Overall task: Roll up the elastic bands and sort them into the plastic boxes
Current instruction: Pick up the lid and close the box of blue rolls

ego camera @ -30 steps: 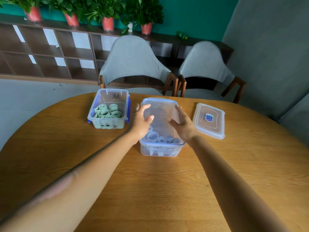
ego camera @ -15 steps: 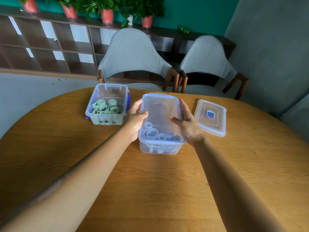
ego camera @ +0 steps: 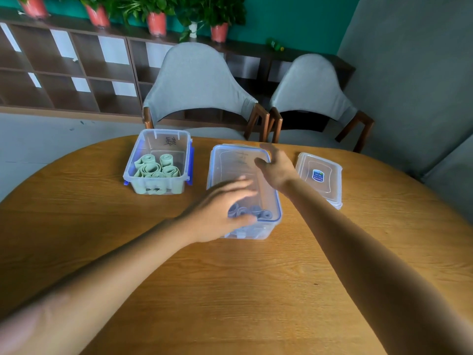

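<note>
Hovering with loose, straight fingers, both hands (ego camera: 220, 213) (ego camera: 277, 167) hold nothing; the lidded box (ego camera: 243, 190) looks light, slippery, best gripped by its sides.

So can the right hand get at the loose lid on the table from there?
Probably yes: the right hand hovers open over the lidded box, and the loose lid lies just beside it with nothing between.

Beyond the round wooden table (ego camera: 230, 290) stand two grey upholstered chairs (ego camera: 197, 80) side by side, and behind them a dark open-cubby shelf (ego camera: 64, 73) runs along a teal wall, topped with potted plants (ego camera: 156, 21) in red pots.
</note>
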Demonstrator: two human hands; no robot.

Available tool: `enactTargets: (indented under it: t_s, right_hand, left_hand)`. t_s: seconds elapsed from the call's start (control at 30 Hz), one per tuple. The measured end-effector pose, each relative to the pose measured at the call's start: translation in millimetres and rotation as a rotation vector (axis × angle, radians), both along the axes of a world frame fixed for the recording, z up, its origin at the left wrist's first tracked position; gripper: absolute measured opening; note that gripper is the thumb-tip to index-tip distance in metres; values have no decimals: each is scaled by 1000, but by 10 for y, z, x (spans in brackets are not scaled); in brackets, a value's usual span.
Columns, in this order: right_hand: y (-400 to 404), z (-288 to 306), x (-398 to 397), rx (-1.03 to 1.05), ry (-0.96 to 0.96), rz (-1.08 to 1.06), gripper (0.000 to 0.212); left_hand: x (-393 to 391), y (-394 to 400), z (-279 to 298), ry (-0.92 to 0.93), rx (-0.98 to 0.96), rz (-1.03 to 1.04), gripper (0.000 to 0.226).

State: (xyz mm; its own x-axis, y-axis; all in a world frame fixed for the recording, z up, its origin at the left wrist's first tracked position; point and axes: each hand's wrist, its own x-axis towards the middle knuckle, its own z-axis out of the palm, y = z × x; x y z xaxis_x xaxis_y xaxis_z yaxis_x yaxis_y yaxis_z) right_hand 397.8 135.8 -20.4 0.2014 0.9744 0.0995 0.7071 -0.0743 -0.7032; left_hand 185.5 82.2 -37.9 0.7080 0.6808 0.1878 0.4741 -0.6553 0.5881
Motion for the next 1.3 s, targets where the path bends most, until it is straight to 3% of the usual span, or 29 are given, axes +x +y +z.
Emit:
enactTargets:
  t_s: [0.3,0.47,0.63,0.9,1.0,1.17,1.23,1.3]
  right_hand:
    - [605,94,-349,-144,-298,166,38]
    - [753,14,-365,-148,-331,132,21]
    - [759,-54,-365,-129,-335,115,19]
    - [834,-37,-338,-165,-333,125,27]
    - [788,10,-204,-144,-228,134,36]
    - [514,-39,432,9,-282,-91,33]
    - [349,-173,736,-39,-311,-255,36]
    - [173,-316,989,-170,-402,-397,57]
  left_hand:
    - [-27,22,-64,153,142,-89,77]
    - [-25,5,-90,185,183,-83,76]
    - [-28,-1,-167,220,322,-64,76]
    - [-40,-1,-197,285,408,-79,72]
    - [-35,46,-218,280,408,-82,72]
    - [22,252,-192,291,396,-62,71]
    - [42,345,-183,301,395,-65,71]
    - [63,442,-182,306,388,-61,70]
